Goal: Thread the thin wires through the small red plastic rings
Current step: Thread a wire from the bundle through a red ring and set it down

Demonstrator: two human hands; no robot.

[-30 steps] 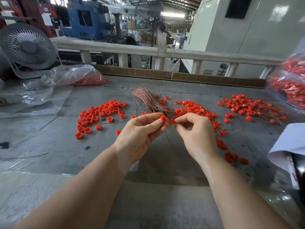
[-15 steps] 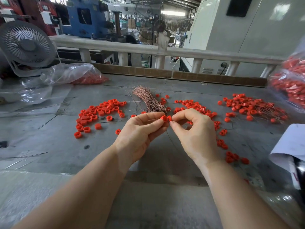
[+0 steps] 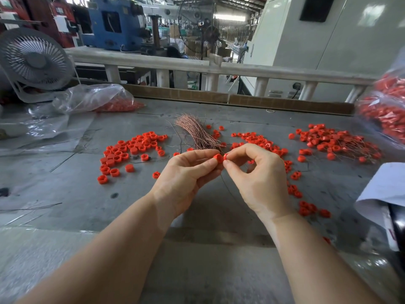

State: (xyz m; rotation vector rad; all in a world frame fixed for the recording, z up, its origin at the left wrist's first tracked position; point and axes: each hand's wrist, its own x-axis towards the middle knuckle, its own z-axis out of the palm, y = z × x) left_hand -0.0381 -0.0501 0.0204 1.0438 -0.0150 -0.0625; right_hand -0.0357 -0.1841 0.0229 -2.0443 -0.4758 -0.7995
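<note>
Now both hands, left [image 3: 186,174] and right [image 3: 260,178], pinch red rings [image 3: 220,158] together

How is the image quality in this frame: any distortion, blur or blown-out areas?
Head view: wide-angle bowing curves the railing; the bag of red parts at the right edge is smeared; the ceiling light is blown out; both hands, left hand and right hand, and their red ring are fairly sharp.

The grey, scuffed tabletop [image 3: 92,194] carries loose red rings [image 3: 131,150] in patches at left, centre and right, a bundle of thin coppery wires [image 3: 197,133] at the middle, clear plastic bags [image 3: 87,99] and a fan [image 3: 32,60] at far left.
</note>
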